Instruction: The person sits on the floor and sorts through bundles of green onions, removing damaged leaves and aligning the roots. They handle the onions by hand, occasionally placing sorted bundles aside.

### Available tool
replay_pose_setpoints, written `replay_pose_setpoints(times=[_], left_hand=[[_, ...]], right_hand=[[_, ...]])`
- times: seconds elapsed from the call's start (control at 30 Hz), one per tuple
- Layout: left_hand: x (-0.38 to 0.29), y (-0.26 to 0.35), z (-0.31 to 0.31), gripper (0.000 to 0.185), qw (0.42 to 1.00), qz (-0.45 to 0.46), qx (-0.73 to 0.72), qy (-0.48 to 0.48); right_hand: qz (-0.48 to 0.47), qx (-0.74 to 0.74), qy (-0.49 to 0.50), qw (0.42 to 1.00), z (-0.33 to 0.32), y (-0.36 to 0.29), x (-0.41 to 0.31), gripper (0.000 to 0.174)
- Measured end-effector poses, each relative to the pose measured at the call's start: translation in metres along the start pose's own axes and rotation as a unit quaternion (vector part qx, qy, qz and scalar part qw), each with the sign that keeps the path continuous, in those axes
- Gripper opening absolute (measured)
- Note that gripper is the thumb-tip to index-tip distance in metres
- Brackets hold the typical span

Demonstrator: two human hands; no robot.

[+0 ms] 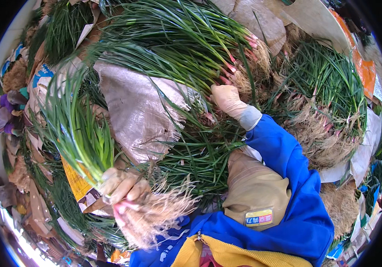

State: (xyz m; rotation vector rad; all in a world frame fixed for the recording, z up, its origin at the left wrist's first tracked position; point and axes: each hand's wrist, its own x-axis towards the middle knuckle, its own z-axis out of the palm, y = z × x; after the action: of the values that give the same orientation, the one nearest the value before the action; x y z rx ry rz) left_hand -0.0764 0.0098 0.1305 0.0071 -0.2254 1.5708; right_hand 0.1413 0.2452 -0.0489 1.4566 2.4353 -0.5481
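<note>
My left hand, in a pale glove, is closed round a bunch of green garlic. The long leaves reach up and away, while the pink bases and shaggy roots hang out on my side. Farther forward, my gloved right hand has its fingers curled on stems at the near edge of a big heap of green garlic. Its fingertips are partly hidden among the stalks. Between my hands lies a frayed whitish woven sheet. Loose green leaves cover the ground before my knee.
Another garlic pile lies to the right, roots towards me. Grey-white sheeting and an orange sheet edge the back right. A yellow printed sack piece is beneath the left bunch. Another person is at far left.
</note>
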Motion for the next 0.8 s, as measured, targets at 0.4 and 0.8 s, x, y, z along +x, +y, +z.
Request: replay_pose_setpoints(times=[0.4,0.8], left_hand=[[0.019,-0.083,-0.061,0.053,0.907,0.036,0.218,0.359],[0.007,-0.086,-0.066,0.047,0.919,0.054,0.167,0.353]], right_hand=[[-0.241,0.414,-0.083,0.874,-0.091,-0.034,-0.122,0.026],[-0.356,0.488,-0.175,0.778,-0.063,-0.049,-0.072,0.030]])
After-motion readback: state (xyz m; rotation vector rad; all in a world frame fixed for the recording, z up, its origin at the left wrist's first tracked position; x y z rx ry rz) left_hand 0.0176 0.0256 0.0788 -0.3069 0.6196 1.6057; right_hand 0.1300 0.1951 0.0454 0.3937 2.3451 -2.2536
